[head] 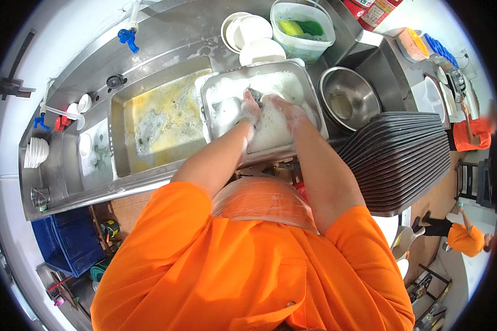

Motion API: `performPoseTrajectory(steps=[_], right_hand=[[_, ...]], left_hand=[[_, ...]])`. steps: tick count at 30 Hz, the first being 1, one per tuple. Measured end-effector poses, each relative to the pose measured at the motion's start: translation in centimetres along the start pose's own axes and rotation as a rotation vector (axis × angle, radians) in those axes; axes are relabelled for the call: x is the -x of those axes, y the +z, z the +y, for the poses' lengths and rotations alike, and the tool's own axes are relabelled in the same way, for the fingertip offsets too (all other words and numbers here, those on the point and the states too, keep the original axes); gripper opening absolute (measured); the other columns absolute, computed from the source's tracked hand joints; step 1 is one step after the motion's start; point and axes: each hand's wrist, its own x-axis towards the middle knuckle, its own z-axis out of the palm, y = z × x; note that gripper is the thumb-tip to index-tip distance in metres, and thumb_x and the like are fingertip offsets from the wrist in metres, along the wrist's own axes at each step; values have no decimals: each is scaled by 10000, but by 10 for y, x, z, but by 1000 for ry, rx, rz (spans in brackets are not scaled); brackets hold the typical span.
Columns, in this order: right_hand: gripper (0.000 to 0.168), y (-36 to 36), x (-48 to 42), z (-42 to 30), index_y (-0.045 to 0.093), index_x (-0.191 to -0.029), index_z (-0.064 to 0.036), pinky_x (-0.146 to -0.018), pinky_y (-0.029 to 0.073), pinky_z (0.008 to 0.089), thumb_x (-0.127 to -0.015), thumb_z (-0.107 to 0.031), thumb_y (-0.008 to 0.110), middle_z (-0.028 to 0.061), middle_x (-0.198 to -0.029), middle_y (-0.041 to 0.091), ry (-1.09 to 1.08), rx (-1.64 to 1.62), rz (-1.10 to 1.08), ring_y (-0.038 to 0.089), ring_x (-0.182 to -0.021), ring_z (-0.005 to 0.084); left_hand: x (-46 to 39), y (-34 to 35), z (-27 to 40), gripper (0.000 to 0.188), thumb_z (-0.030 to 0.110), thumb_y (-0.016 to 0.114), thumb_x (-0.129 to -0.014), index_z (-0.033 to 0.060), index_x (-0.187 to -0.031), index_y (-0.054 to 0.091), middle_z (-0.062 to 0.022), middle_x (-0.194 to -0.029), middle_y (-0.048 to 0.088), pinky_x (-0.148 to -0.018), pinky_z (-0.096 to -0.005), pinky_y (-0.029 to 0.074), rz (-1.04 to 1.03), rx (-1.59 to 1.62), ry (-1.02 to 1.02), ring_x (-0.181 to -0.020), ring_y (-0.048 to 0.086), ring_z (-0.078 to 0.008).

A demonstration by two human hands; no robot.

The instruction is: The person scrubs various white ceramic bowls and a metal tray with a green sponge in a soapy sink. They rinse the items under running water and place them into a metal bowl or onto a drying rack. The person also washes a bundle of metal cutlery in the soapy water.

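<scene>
Both my hands are in a stainless steel tub (319, 120) full of white suds. My left hand (251, 108) holds a dark scouring pad (255, 96) at its inner side. Close beside it, my right hand (289, 110) grips a white dish (276, 96), partly covered by foam and fingers. Another rounded white dish (229, 108) shows through the suds left of my left hand. Foam hides the tub's bottom and anything lying deeper.
Left is a basin of cloudy yellowish water (165, 120). Behind the tub stand white bowls (252, 31) and a plastic container with sponges (304, 45). Right are a steel bowl (350, 99) and stacked dark trays (397, 165). Two people in orange shirts (472, 134) stand farther right.
</scene>
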Motion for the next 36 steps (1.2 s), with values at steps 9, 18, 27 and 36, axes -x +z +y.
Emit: performPoseTrajectory(steps=[9,18,27,36], right_hand=[[756,19,-20,8,342,-1438,-165,-1015,309,564,-856,-631,465,105,-1459,348,111,-554,-132,324,-1313,333],[634,8,-12,2,405,-1372,-132,-925,376,537,-899,-554,407,86,-1381,406,57,-377,64,397,-1221,297],[407,6,18,-7,528,-1249,-90,-758,496,449,-944,-351,464,54,-1214,565,60,-355,389,580,-1005,254],[403,2,11,-2,555,-1203,-80,-649,519,431,-857,-272,631,81,-1108,601,-116,-854,298,607,-951,250]], left_hand=[[113,-46,80,397,268,433,-933,-33,-1189,469,-209,-1135,596,-912,-370,433,-214,-504,137,-1090,569,-301],[16,-25,47,255,223,600,-814,93,-1031,635,-108,-1097,603,-886,-373,399,-244,-252,648,-1056,540,-249],[11,-17,72,352,310,585,-825,160,-1139,636,-67,-1038,641,-974,-379,332,-187,-1013,1191,-1060,551,-234],[43,13,42,338,155,647,-804,114,-1139,626,-86,-1062,627,-959,-373,385,-160,-517,1161,-1074,547,-245]])
